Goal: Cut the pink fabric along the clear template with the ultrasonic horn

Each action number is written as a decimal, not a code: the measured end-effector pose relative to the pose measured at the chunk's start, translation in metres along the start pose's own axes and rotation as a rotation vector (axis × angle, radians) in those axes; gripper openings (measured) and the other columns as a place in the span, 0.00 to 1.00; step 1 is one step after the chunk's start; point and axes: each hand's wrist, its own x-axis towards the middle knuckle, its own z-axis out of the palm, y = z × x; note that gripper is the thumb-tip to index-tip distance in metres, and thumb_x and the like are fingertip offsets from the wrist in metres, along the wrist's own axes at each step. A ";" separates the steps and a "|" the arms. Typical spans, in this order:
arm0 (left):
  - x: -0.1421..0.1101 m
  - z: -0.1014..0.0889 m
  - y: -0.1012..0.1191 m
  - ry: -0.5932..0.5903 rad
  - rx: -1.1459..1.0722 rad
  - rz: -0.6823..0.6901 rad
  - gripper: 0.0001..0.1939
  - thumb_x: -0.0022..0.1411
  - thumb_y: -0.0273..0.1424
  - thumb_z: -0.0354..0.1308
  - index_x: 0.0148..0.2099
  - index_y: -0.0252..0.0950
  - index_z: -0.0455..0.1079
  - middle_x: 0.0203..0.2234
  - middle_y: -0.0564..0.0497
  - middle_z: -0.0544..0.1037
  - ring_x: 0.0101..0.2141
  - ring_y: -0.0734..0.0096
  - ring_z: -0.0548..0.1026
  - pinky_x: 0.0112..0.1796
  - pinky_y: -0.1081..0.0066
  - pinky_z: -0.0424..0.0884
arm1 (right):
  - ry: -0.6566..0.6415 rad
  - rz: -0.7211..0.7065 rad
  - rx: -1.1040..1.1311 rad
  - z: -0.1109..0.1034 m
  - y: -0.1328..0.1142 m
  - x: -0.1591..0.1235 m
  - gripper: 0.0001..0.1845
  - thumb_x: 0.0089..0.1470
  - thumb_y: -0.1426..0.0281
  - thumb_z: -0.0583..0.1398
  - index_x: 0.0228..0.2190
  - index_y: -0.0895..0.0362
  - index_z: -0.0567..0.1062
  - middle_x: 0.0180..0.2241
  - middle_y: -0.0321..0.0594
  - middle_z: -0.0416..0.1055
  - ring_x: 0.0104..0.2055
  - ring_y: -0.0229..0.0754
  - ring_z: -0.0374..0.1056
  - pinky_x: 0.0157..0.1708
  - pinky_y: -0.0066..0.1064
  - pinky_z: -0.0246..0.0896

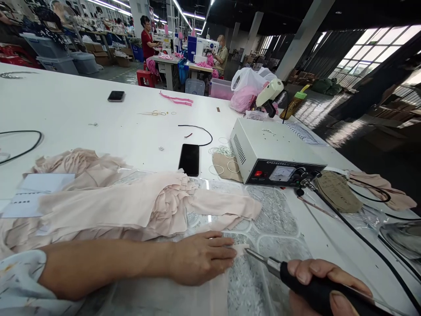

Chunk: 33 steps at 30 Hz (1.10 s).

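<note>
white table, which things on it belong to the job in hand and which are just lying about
In the job:
black-handled tool in the right hand
pale fabric under the left hand
fabric pile
metal box, probably the tool's supply

Apparently just lying about:
black phone
smaller phone
scissors
pink straps

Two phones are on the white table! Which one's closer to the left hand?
The phone touching or right beside the pale fabric. The other phone lies farther from the left hand, near the table's far edge.
</note>
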 end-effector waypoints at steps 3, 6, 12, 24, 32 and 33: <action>0.000 0.000 0.000 -0.002 0.023 0.013 0.12 0.72 0.27 0.49 0.49 0.30 0.72 0.51 0.48 0.76 0.56 0.64 0.69 0.58 0.66 0.61 | 0.006 -0.044 0.010 0.009 0.004 0.002 0.04 0.46 0.70 0.60 0.27 0.55 0.68 0.24 0.33 0.64 0.22 0.35 0.63 0.24 0.33 0.68; 0.002 -0.005 0.002 -0.026 0.045 0.027 0.12 0.72 0.27 0.49 0.50 0.29 0.72 0.52 0.47 0.75 0.56 0.63 0.69 0.58 0.65 0.62 | 0.020 -0.054 0.009 0.014 0.005 0.002 0.04 0.46 0.71 0.59 0.28 0.55 0.69 0.25 0.33 0.65 0.22 0.35 0.63 0.25 0.33 0.68; -0.002 -0.024 0.014 -0.053 0.052 -0.023 0.12 0.72 0.26 0.47 0.49 0.29 0.70 0.51 0.46 0.75 0.54 0.62 0.70 0.57 0.64 0.63 | 0.002 -0.077 0.041 0.011 0.006 0.002 0.04 0.46 0.71 0.60 0.29 0.55 0.70 0.25 0.33 0.65 0.22 0.35 0.64 0.25 0.33 0.67; -0.008 -0.026 0.037 -0.093 0.109 -0.198 0.10 0.68 0.21 0.49 0.51 0.29 0.64 0.37 0.44 0.75 0.34 0.66 0.72 0.36 0.66 0.70 | 0.020 -0.051 0.000 -0.003 0.000 0.003 0.04 0.47 0.69 0.61 0.28 0.55 0.69 0.24 0.33 0.65 0.21 0.36 0.63 0.23 0.35 0.67; 0.003 -0.026 0.037 -0.176 0.125 -0.178 0.11 0.66 0.21 0.48 0.50 0.28 0.64 0.33 0.46 0.71 0.31 0.66 0.67 0.34 0.65 0.66 | -0.028 0.015 -0.058 -0.029 -0.009 0.001 0.06 0.48 0.67 0.63 0.28 0.54 0.70 0.24 0.34 0.66 0.23 0.37 0.65 0.25 0.34 0.71; 0.006 -0.027 0.034 -0.193 0.115 -0.145 0.10 0.67 0.21 0.47 0.49 0.29 0.64 0.33 0.46 0.71 0.30 0.66 0.66 0.34 0.65 0.66 | -0.031 0.022 -0.071 -0.034 -0.011 -0.001 0.07 0.48 0.67 0.63 0.28 0.54 0.69 0.24 0.34 0.66 0.23 0.38 0.66 0.25 0.35 0.71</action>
